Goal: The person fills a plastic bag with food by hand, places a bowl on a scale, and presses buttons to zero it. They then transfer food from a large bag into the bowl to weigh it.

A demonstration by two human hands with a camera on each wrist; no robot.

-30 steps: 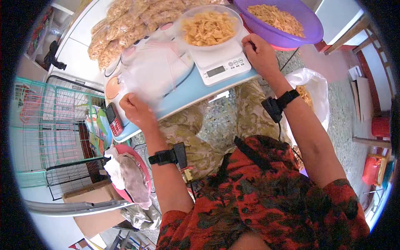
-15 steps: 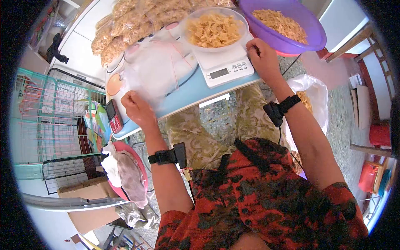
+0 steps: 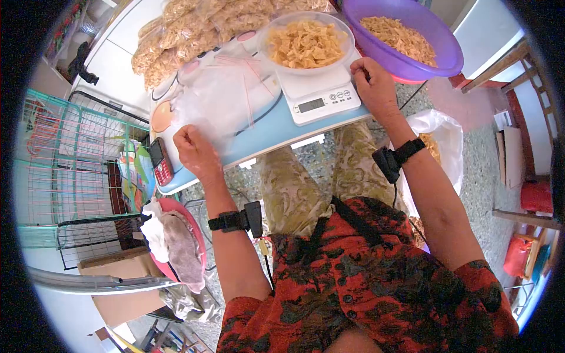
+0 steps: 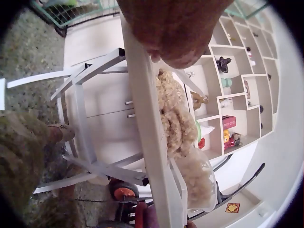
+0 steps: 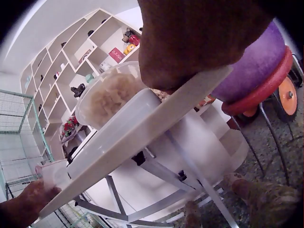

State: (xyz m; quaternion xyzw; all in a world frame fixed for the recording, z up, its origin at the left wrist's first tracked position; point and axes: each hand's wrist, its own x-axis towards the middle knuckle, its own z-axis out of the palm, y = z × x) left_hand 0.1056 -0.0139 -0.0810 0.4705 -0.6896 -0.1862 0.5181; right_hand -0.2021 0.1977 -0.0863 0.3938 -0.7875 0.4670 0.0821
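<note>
My left hand [image 3: 199,154] rests at the table's near left edge with its fingers curled, beside a stack of clear plastic bags [image 3: 215,106]. I cannot tell whether its fingers pinch the plastic. My right hand [image 3: 376,88] rests loosely curled at the right side of a white kitchen scale [image 3: 323,88], holding nothing visible. A translucent bowl of yellowish dried flakes [image 3: 307,44] sits on the scale. In the right wrist view the bowl [image 5: 107,97] shows beyond the table edge, and the left hand [image 5: 31,199] appears at lower left near some translucent plastic.
Filled bags of flakes [image 3: 194,29] are piled at the table's back. A purple basin [image 3: 444,50] with more flakes stands at right, above a white sack [image 3: 450,147]. A red phone [image 3: 160,162] lies at the left edge, near a green wire cage [image 3: 70,170].
The head view has shifted slightly, so the table sits a little lower and to the right. Both hands stay in the same places, and the bowl stays on the scale.
</note>
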